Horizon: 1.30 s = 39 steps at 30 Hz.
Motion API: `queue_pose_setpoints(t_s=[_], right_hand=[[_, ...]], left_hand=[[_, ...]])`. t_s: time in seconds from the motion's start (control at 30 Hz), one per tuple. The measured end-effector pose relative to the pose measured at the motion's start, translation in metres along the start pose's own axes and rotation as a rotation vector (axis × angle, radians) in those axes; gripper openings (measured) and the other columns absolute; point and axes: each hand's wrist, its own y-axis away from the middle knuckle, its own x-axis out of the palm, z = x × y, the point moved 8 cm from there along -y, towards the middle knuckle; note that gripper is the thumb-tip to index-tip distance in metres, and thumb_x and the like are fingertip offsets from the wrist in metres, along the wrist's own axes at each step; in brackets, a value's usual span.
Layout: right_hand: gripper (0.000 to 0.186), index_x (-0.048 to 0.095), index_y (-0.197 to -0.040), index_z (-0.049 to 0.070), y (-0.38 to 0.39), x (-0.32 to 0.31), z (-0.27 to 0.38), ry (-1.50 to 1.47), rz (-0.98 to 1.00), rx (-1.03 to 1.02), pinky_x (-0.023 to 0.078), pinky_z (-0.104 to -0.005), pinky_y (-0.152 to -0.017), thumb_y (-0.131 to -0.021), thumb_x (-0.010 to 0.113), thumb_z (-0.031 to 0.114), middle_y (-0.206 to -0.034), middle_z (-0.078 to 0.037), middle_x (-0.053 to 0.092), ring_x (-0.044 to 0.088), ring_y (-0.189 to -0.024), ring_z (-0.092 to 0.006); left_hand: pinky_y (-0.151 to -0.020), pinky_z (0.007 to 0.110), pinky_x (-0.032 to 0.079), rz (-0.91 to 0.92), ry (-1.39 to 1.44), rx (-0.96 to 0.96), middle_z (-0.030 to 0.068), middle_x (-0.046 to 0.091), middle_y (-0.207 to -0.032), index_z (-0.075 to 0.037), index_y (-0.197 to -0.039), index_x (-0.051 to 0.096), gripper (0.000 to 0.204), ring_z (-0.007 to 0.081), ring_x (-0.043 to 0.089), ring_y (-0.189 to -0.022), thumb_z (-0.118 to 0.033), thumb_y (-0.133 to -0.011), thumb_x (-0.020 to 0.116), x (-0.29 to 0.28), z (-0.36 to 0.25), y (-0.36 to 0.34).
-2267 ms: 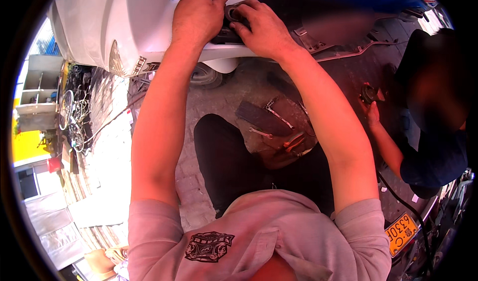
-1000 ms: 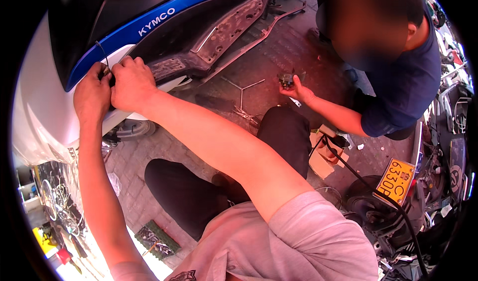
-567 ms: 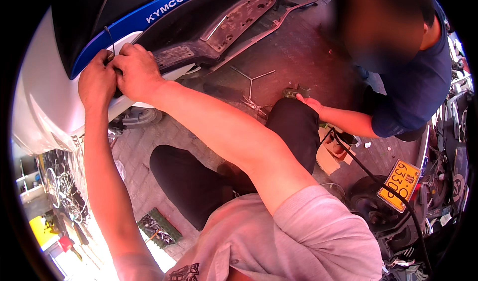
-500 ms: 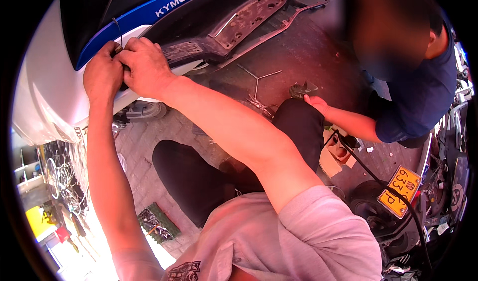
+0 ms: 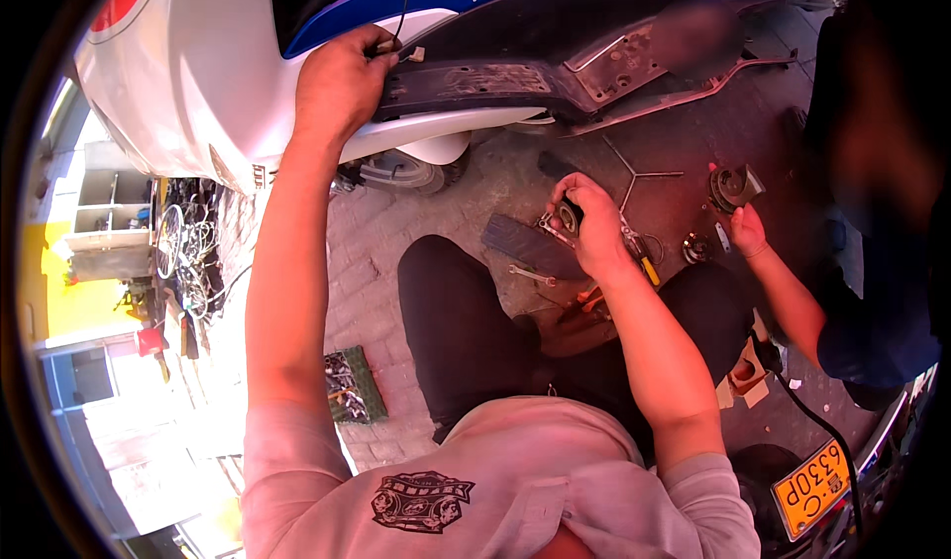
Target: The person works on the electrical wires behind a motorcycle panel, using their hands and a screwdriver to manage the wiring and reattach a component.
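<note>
My left hand point(image 5: 342, 86) is closed by the blue-trimmed white side of a scooter point(image 5: 223, 74). Its fingertips pinch a thin dark wire point(image 5: 403, 14), and a small pale connector point(image 5: 417, 55) sticks out beside them. Over the paving, above my knees, my right hand point(image 5: 597, 230) grips a small dark ring-shaped roll point(image 5: 569, 216); the fingers cover part of it. Just beneath that hand lie a dark grey flat block point(image 5: 525, 245) and a spanner point(image 5: 532, 276). A three-armed wrench point(image 5: 636, 174) rests to its right.
At right, a co-worker's hand point(image 5: 748, 230) holds a round metal part point(image 5: 731, 189); another round part point(image 5: 696, 248) is below. Orange-handled pliers point(image 5: 582, 309) lie between my knees. A green-edged tray point(image 5: 371, 386) stands at left, an open cardboard box point(image 5: 745, 379) at right.
My right hand has left my left hand at the scooter, moved right and down, and now holds the ring-shaped roll. The view has shifted; the co-worker's hand has raised the round metal part.
</note>
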Motion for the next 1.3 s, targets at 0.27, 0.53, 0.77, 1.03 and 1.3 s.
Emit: queue_pose_setpoints(t_s=[0.27,0.53,0.77,1.03,1.3], right_hand=[[0.02,0.062,-0.101,0.006,0.006,-0.043,0.032,-0.199,-0.085,-0.087,0.054,-0.03,-0.069,-0.1,0.047,0.019,-0.098,-0.006,0.063,0.064,-0.089,-0.017],[0.018,0.063,-0.1,0.009,-0.002,-0.111,0.027,-0.043,-0.395,-0.114,0.051,-0.0329,-0.068,-0.101,0.048,0.02,-0.09,-0.004,0.06,0.062,-0.086,-0.0188],[0.041,0.07,-0.122,0.004,-0.019,-0.179,-0.102,1.098,-0.374,0.213,0.056,-0.0436,-0.096,-0.09,0.071,0.031,-0.118,-0.02,0.073,0.071,-0.111,-0.0367],[0.065,0.057,-0.141,0.006,0.006,-0.227,-0.169,1.476,-0.538,0.467,0.05,-0.0497,-0.113,-0.09,0.082,0.038,-0.142,-0.026,0.062,0.059,-0.135,-0.0447],[0.055,0.058,-0.138,0.009,0.006,-0.225,-0.182,1.797,-0.441,0.315,0.048,-0.0509,-0.113,-0.094,0.078,0.034,-0.142,-0.021,0.058,0.056,-0.134,-0.0422]], left_hand=[[-0.088,0.046,0.056,0.002,-0.237,0.146,0.0153,0.079,-0.106,-0.01,-0.114,0.078,0.025,0.0381,0.073,-0.101,-0.025,-0.094,0.078,0.002,-0.007,0.006],[-0.09,0.051,0.057,-0.288,-0.238,0.304,0.0238,0.076,-0.108,-0.002,-0.112,0.077,0.024,0.043,0.072,-0.102,-0.01,-0.09,0.071,-0.01,-0.039,0.021],[-0.098,0.047,0.056,-0.38,-0.192,0.184,0.0223,0.074,-0.12,-0.003,-0.133,0.07,0.043,0.0404,0.071,-0.111,-0.009,-0.09,0.075,-0.013,-0.038,0.055],[-0.087,0.033,0.056,-0.713,0.568,0.611,0.0107,0.075,-0.104,-0.004,-0.119,0.074,0.026,0.0233,0.071,-0.097,-0.01,-0.095,0.077,0.095,-0.09,0.152],[-0.08,0.026,0.053,0.242,1.008,0.053,0.0002,0.077,-0.098,-0.006,-0.119,0.079,0.024,0.0079,0.066,-0.085,-0.018,-0.097,0.081,0.214,-0.035,0.124]])
